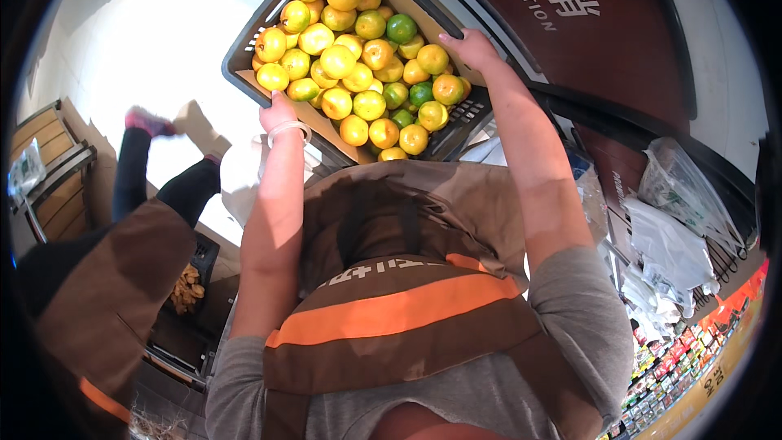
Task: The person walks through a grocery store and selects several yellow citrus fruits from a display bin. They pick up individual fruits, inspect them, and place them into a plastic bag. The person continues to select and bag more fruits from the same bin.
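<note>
A black plastic crate [243,36], lined with brown cardboard [351,138], is full of yellow-orange mandarins [338,62], a few of them green. My left hand [277,111], with a pale bangle at the wrist, grips the crate's near left rim. On the opposite long side, my right hand [471,49] holds the upper rim with the thumb towards the fruit. The crate is in front of my brown apron [391,330], tilted across the view. What bears its weight underneath is hidden.
A co-worker in a brown apron [122,275] is close on my left. Dark red promotion display panels [586,30] stand at right, with clear plastic bags [678,189] hanging nearby. Slatted wooden shelving [49,140] is at far left, and a crate of ginger-like roots [188,290] sits lower left.
</note>
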Motion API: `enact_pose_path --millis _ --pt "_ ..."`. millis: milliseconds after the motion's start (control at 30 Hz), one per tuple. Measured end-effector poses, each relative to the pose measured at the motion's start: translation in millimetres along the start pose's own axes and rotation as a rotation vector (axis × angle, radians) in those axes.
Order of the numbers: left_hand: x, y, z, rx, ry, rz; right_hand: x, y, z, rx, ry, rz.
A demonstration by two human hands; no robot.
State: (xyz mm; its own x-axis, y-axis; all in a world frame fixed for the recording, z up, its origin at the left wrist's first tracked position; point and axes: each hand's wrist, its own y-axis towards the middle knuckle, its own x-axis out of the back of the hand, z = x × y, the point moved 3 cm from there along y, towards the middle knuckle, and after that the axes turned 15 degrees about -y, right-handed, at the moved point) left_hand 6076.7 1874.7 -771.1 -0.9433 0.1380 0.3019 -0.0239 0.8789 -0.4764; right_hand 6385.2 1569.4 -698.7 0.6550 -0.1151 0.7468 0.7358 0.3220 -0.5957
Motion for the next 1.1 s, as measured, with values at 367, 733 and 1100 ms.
enact_pose_path --millis 367,733,1100 --pt "-55.9 20.7 -55.1 -0.15 0.099 0.321 -62.9 -88.9 -43.3 -0.377 0.171 -0.051" --pt "-70.6 -1.8 -91.8 -0.318 0.483 0.2 -80.4 -113.7 -38.9 -0.55 0.199 -0.193" --pt "-72.7 -5.3 -99.7 -0.323 0.663 0.2 -72.0 -116.9 -27.9 -0.572 0.094 -0.191"
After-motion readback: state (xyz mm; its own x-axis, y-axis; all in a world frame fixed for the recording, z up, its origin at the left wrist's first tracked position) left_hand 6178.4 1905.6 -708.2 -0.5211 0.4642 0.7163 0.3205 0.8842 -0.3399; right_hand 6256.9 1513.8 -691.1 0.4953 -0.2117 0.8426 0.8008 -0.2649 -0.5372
